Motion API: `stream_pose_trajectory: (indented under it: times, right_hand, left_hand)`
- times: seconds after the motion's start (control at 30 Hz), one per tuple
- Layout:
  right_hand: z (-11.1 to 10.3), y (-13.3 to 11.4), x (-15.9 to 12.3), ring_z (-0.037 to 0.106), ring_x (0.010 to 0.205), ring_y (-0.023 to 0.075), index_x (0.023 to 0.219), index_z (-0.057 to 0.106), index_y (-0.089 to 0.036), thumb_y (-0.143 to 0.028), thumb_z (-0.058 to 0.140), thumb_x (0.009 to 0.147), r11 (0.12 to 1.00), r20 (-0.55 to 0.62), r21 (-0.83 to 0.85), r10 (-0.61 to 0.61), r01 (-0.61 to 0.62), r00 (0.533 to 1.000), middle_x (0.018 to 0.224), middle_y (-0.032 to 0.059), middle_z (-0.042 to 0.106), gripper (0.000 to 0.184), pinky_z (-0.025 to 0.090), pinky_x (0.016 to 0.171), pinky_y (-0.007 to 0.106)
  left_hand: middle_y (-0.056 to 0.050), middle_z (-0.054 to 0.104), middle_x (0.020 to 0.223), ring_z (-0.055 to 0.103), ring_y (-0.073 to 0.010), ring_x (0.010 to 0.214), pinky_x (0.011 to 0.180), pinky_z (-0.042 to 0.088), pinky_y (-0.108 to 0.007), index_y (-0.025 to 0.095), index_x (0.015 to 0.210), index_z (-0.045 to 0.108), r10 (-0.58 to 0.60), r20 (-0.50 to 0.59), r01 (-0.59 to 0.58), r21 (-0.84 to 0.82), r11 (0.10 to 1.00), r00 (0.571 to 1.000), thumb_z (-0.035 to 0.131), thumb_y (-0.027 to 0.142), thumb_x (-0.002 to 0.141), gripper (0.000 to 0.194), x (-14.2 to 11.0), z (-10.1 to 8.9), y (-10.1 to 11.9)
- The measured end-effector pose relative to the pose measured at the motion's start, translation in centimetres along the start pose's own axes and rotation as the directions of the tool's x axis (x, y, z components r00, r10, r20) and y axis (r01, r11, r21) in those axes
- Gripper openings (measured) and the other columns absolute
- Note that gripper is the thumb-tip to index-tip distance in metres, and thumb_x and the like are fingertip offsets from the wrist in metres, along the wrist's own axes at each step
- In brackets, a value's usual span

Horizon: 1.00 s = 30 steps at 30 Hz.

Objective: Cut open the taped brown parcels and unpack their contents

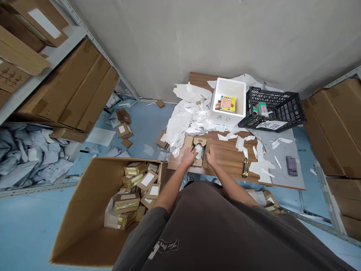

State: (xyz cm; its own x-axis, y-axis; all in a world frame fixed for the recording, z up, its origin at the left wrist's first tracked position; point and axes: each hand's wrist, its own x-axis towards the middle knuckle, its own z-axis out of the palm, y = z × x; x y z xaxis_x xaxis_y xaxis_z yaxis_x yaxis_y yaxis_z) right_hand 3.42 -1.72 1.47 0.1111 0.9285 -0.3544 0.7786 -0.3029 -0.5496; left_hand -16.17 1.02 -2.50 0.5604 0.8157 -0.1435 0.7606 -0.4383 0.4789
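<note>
As left hand (pixel 189 156) touches one open carton (pixel 200 142), right hand (pixel 211 157) alongside, both grips unclear

Box (pixel 199 141) lies on table (pixel 222 156), left of the cutter (pixel 245 168)

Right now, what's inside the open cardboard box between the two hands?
Inside the cardboard box: a white item with some green showing. The left hand covers part of the box's left side; anything beneath the item is hidden.
</note>
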Motion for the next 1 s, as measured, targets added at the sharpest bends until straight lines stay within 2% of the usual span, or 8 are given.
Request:
stream_pose_trajectory:
  times: [0.07,0.2,0.3,0.43,0.67,0.7,0.83,1.0]
  right_hand:
    - [-0.8,1.8,-0.5,0.061,0.138,0.0276,0.167,0.038,-0.016,-0.032,0.038,0.103,0.992,-0.037,0.117,0.055,-0.051,0.998,0.155,0.0162,0.063,0.066,0.050,0.111,0.036]
    - [-0.1,4.3,-1.7,0.066,0.131,0.0301,0.158,0.046,-0.009,-0.042,0.037,0.106,0.949,-0.055,0.252,0.207,-0.187,0.977,0.138,0.0206,0.072,0.062,0.052,0.107,0.037]
    - [1.2,4.8,-1.9,0.071,0.118,0.0318,0.150,0.053,-0.009,-0.050,0.043,0.106,0.913,-0.056,0.279,0.324,-0.297,0.944,0.121,0.0192,0.077,0.061,0.053,0.100,0.037]
    - [1.7,4.2,-1.6,0.071,0.114,0.0326,0.134,0.061,-0.016,-0.048,0.045,0.107,0.924,-0.081,0.170,0.361,-0.344,0.929,0.118,0.0165,0.077,0.045,0.051,0.096,0.037]
    - [1.8,3.9,-1.5,0.062,0.120,0.0333,0.120,0.067,-0.018,-0.044,0.044,0.111,0.952,-0.176,-0.055,0.287,-0.300,0.942,0.124,0.0183,0.073,0.035,0.045,0.097,0.038]
    - [2.0,4.0,-1.5,0.062,0.117,0.0330,0.118,0.067,-0.018,-0.043,0.046,0.111,0.959,-0.192,-0.059,0.263,-0.279,0.945,0.122,0.0177,0.073,0.033,0.044,0.095,0.037]
    - [2.7,4.5,-1.2,0.059,0.108,0.0308,0.108,0.069,-0.019,-0.031,0.046,0.109,0.995,-0.262,-0.095,0.002,-0.028,0.965,0.110,0.0145,0.073,0.027,0.044,0.092,0.037]
    - [3.5,2.9,1.3,0.057,0.124,0.0311,0.116,0.076,-0.017,-0.013,0.051,0.101,0.884,-0.080,-0.251,-0.424,0.394,0.902,0.125,0.0176,0.072,0.030,0.043,0.110,0.042]
  left_hand:
    - [-0.011,0.075,0.140,0.043,-0.0335,0.159,0.135,0.021,-0.064,0.026,0.110,0.084,0.004,0.052,-0.004,0.005,1.000,0.999,0.064,0.031,0.101,0.022,0.6,-0.1,0.4]
    - [-0.011,0.083,0.117,0.058,-0.0318,0.145,0.136,0.016,-0.063,0.025,0.100,0.086,-0.026,0.111,0.035,-0.076,0.996,0.993,0.053,0.039,0.108,0.036,0.8,-0.4,0.5]
    - [-0.007,0.082,0.126,0.059,-0.0286,0.144,0.137,0.019,-0.055,0.029,0.091,0.086,-0.020,0.146,0.043,-0.157,0.987,0.989,0.062,0.043,0.103,0.030,-0.4,-1.3,-0.4]
    - [-0.004,0.074,0.145,0.042,-0.0324,0.160,0.136,0.025,-0.056,0.029,0.078,0.084,-0.031,0.136,0.060,-0.219,0.974,0.990,0.078,0.045,0.092,0.022,-3.2,-2.2,-1.0]
    - [-0.007,0.062,0.161,0.029,-0.0338,0.167,0.135,0.027,-0.059,0.026,0.101,0.088,-0.081,0.062,0.096,-0.284,0.954,0.995,0.069,0.047,0.102,0.028,-5.9,-0.4,-0.1]
    - [-0.009,0.056,0.167,0.028,-0.0352,0.168,0.136,0.026,-0.059,0.025,0.114,0.087,-0.093,0.048,0.103,-0.263,0.959,0.994,0.076,0.047,0.097,0.029,-6.0,-0.1,0.0]
    - [-0.016,0.025,0.182,0.017,-0.0409,0.170,0.136,0.025,-0.060,0.024,0.162,0.056,-0.154,-0.023,0.148,-0.168,0.975,0.988,0.098,0.045,0.075,0.099,-5.9,1.3,0.4]
    - [-0.013,0.021,0.184,0.012,-0.0416,0.171,0.134,0.020,-0.067,0.033,0.166,0.047,-0.225,-0.029,0.220,-0.127,0.967,0.974,0.097,0.048,0.076,0.104,-5.5,2.8,2.1]
